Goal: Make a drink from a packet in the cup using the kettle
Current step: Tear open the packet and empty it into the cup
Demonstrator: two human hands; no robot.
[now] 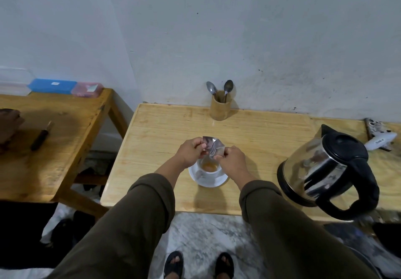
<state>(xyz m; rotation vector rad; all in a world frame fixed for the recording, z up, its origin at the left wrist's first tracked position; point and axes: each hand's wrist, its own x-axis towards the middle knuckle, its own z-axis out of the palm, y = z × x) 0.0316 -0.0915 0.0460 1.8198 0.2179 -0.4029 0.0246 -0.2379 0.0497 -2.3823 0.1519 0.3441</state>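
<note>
Counts, L to R: 2 wooden tables, 2 lidded boxes, 1 dark-handled tool, 2 hands, 1 packet, 1 cup, 1 saucer, 1 holder w/ 2 spoons, 1 kettle, 1 white plug-like item.

The side table (65,126) stood at left, apart from the main one w/ a gap of floor between. Along its back edge by the wall sat a blue box (52,86) and, touching it, a pink box (87,89); both carried small white labels, too small to read. A dark-handled tool (41,136) lay nearer the middle.

On the main table (165,126), the left hand (191,151) and right hand (232,159) each pinched one side of the silver packet (213,147) betw. thumb and fingertips, other fingers curled in. The packet hung tilted just above the cup (209,168), mouth down; no print legible on the foil. The cup held brownish-orange contents and stood on a white saucer (208,181), fairly near the table's front edge, approx. mid-width. Open wood lay to the left, behind, and to the right up to the kettle.

The bamboo holder (220,107) stood at the back edge against the wall, 2 spoons (227,86) bowl-up in it.

The steel kettle (325,170), black lid and handle, sat at right, handle reaching toward the front edge, well apart from the cup. Behind it lay a white plug-like item (380,140) w/ small writing, unreadable.
</note>
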